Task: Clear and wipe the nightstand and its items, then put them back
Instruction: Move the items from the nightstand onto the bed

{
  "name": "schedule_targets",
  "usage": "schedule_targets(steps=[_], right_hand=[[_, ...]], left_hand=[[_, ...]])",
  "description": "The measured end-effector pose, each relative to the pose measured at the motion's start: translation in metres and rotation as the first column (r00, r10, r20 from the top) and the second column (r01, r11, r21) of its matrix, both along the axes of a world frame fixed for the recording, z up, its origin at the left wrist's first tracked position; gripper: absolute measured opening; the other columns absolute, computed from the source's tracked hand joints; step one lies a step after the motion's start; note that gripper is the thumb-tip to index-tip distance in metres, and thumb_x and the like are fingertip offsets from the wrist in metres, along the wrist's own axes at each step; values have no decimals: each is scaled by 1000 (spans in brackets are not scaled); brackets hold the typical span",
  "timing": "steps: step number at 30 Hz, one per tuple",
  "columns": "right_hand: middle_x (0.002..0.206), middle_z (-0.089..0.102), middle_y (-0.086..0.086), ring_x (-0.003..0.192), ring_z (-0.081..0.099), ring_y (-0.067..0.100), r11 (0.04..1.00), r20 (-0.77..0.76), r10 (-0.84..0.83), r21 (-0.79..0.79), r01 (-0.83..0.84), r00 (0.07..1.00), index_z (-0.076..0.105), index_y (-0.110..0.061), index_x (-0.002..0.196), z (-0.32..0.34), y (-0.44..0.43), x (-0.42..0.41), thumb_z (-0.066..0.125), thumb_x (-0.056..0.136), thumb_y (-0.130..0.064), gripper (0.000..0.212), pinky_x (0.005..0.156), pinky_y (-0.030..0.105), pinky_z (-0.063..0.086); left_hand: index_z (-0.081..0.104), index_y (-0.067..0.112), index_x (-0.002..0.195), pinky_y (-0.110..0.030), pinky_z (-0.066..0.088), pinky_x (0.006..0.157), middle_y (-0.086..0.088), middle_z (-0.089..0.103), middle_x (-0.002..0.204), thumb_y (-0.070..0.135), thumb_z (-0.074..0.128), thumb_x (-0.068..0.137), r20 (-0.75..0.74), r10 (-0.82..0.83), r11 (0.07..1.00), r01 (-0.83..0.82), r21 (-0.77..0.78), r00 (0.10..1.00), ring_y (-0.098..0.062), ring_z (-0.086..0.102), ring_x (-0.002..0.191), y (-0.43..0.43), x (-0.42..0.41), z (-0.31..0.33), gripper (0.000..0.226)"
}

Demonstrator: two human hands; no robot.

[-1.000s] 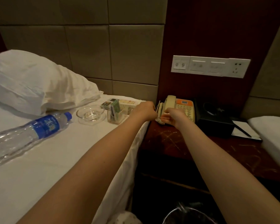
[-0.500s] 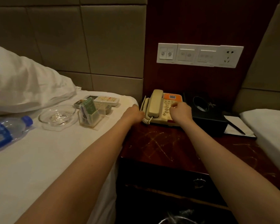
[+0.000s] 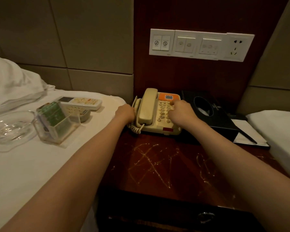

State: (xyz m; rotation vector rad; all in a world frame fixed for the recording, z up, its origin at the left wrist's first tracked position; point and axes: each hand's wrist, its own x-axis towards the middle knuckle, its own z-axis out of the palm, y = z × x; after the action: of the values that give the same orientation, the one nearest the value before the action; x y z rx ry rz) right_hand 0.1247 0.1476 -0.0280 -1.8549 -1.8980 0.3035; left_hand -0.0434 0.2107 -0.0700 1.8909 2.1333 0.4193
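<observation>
A: Where's the phone (image 3: 148, 106)?

B: On the nightstand (image 3: 157, 164), at the back, close to the dark wood wall panel. Cream body, orange label, handset in its cradle, coiled cord at the front left corner.

A: Left hand (image 3: 126, 113)?

B: Pressed against the phone's left edge, beside the cord. Knuckles face the camera and the fingers are tucked out of sight, so I can't tell whether it grips.

A: Right hand (image 3: 182, 113)?

B: On top of the keypad. Fingers bent, tips down among the keys. Thumb hidden. Can't tell whether it holds the phone or only rests there.

A: What else is on the nightstand?

B: A black tissue box (image 3: 221, 121) just right of the phone, touching or nearly so. Past it, a notepad (image 3: 253, 131) with a pen (image 3: 248, 136) lying across it. The bare top in front is heavily scratched.

A: And the bed (image 3: 32, 173)?

B: On the white sheet to the left: a remote (image 3: 84, 102) near the corner, a grey item half under it, a clear holder (image 3: 57, 124) with green cards standing in it, and a glass dish (image 3: 8, 129) further left. A pillow (image 3: 10, 81) lies behind them.

A: The wall?

B: A white switch panel (image 3: 199, 45) with a socket, above the phone.
</observation>
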Motion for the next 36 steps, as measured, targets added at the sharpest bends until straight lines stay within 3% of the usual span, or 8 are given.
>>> schedule_targets(steps=[5, 11, 15, 17, 21, 25, 30, 36], right_hand=[[130, 45, 15, 112, 50, 27, 1000, 20, 8, 14, -8, 1000, 41, -2, 132, -5, 7, -6, 43, 95, -11, 38, 78, 27, 41], [139, 34, 23, 125, 40, 35, 989, 0, -133, -70, 133, 991, 28, 3, 138, -7, 22, -10, 42, 97, -27, 52, 99, 37, 39], [138, 38, 22, 122, 46, 34, 972, -202, -232, -93, 217, 952, 23, 2, 139, -6, 29, -21, 39, 98, -35, 58, 92, 38, 41], [133, 46, 19, 117, 51, 32, 958, -319, -285, -120, 260, 904, 32, 0, 135, -4, 33, -22, 36, 98, -39, 54, 88, 36, 43], [121, 56, 15, 109, 57, 29, 909, -459, -411, -273, 316, 788, 47, -1, 126, -6, 31, -17, 25, 101, -43, 54, 97, 39, 46], [116, 59, 15, 107, 59, 28, 903, -427, -427, -243, 354, 797, 50, -2, 121, -9, 24, -20, 20, 102, -42, 53, 95, 37, 47], [104, 57, 12, 99, 59, 25, 889, -497, -457, -283, 360, 738, 50, -3, 122, -10, 8, -20, 22, 103, -37, 48, 86, 35, 47], [106, 59, 14, 97, 59, 27, 916, -564, -402, -242, 320, 722, 51, -3, 120, -8, -26, -28, 22, 102, -37, 48, 77, 35, 44]], left_hand=[[57, -2, 113, -35, 44, 86, -18, 58, 121, 6, 35, 96, -21, -10, 999, 11, 40, 1000, -34, 55, 112, 10, -8, -7, 28], [54, -3, 118, -37, 41, 88, -22, 56, 124, 10, 29, 100, -3, -32, 994, 33, 100, 999, -36, 53, 114, 18, -20, -12, 33], [51, -3, 122, -36, 41, 88, -24, 55, 125, 12, 33, 100, 81, -23, 994, 14, 109, 996, -37, 51, 115, 14, -23, -13, 33], [53, -4, 120, -36, 42, 86, -23, 56, 123, 12, 34, 99, 176, 3, 992, -25, 125, 984, -38, 52, 114, 9, -25, -15, 33], [56, -8, 116, -35, 42, 88, -25, 58, 120, 20, 29, 101, 397, 56, 987, -110, 116, 916, -39, 53, 113, 2, -27, -19, 42], [61, -8, 108, -33, 37, 80, -27, 58, 118, 28, 28, 101, 394, 81, 978, -149, 147, 915, -39, 52, 108, -5, -32, -19, 49], [56, -6, 118, -35, 38, 90, -26, 53, 128, 30, 29, 101, 389, 138, 976, -192, 104, 911, -39, 49, 117, -29, -35, -6, 48], [56, -9, 114, -35, 41, 86, -27, 57, 121, 27, 27, 101, 386, 144, 974, -199, 106, 911, -39, 52, 112, -69, -49, 5, 48]])
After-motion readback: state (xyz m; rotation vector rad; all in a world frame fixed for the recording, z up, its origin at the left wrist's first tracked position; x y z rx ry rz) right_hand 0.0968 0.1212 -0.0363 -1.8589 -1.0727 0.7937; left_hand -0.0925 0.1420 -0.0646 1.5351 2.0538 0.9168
